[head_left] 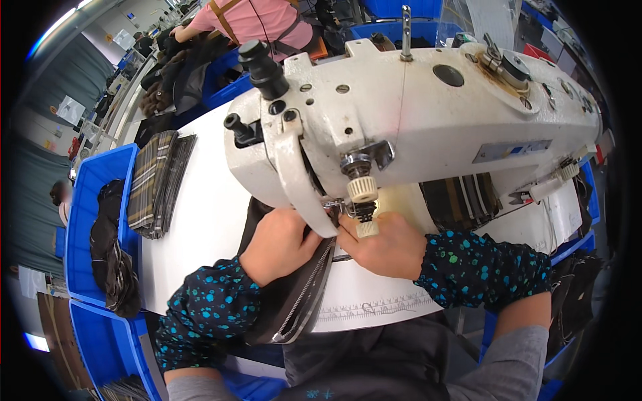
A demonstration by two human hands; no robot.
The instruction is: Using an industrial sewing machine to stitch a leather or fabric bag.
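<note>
1. In the head view, a length of dark fabric (273,306) with a metal-toothed zip (304,286) is placed below the head of a white sewing machine (428,120), its lower end hung over the near edge of the white surface (200,200).
2. The dark fabric is covered in part by the left hand (277,244); its fingers are curled in narrowly, but the tips are hidden behind the machine, so whether the cloth is pinched cannot be told.
3. The right hand (384,244) is set on the other side, close to the needle area; its fingers are bent downward, and whether anything is gripped by them cannot be told.
4. The work on this piece is judged to be partway through: one end is set at the needle area, while a long stretch of zip is left lying nearer the lap. No finished stitching can be made out.
5. Folded plaid cloth (157,184) is stacked at the left, beside a blue bin (100,167), and more striped fabric (461,200) is seen at the right; whether these are finished or waiting cannot be told.
</note>
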